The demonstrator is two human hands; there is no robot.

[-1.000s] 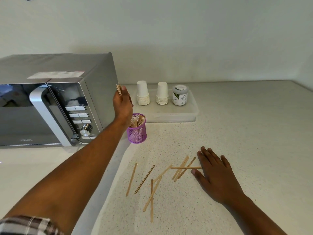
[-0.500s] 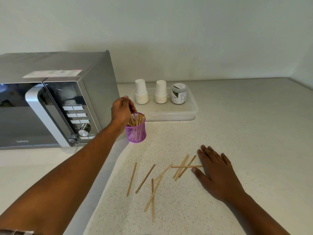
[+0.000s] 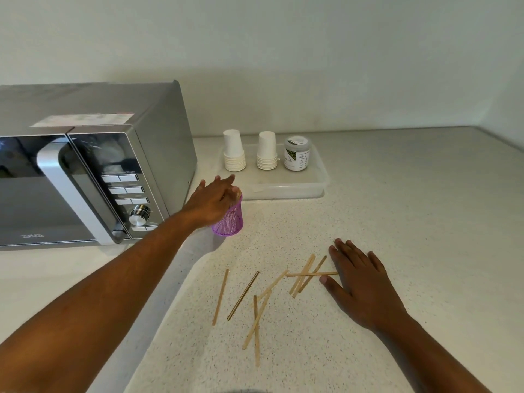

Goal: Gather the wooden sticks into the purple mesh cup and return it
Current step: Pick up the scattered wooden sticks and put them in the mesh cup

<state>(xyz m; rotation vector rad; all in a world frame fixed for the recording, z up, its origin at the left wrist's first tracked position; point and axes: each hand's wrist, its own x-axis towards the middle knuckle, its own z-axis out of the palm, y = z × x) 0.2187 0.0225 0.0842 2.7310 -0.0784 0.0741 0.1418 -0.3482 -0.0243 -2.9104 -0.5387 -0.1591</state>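
- The left hand (image 3: 213, 200) lies over the mouth of the purple mesh cup (image 3: 229, 219), fingers spread and loose, palm down on the tips of the wooden sticks inside; it grips nothing that I can see, though the palm hides what is under it.
- The right hand (image 3: 358, 282) rests flat and slack on the bench (image 3: 411, 222), fingers spread, its thumb and forefinger touching the end of one stick; it holds nothing.
- The cup stands upright toward the back of the bench, just beside the front corner of the microwave (image 3: 93, 171) and just in front of the clear tray (image 3: 283, 188).
- The loose sticks (image 3: 256, 302) lie scattered near the front of the bench, some crossed over one another, between the two arms.
- To do this step well, I judge the left palm should tap the sticks level so none catch on the rim, without tipping the light cup.
- Next the right hand would best sweep the crossed sticks into one bundle before lifting, since thin flat sticks are hard to pinch off a smooth top.
- On the tray stand two stacks of paper cups (image 3: 234, 154) and a jar (image 3: 297, 154); its label is too small to read.
- The microwave badge and the sticker on its top are not legible.
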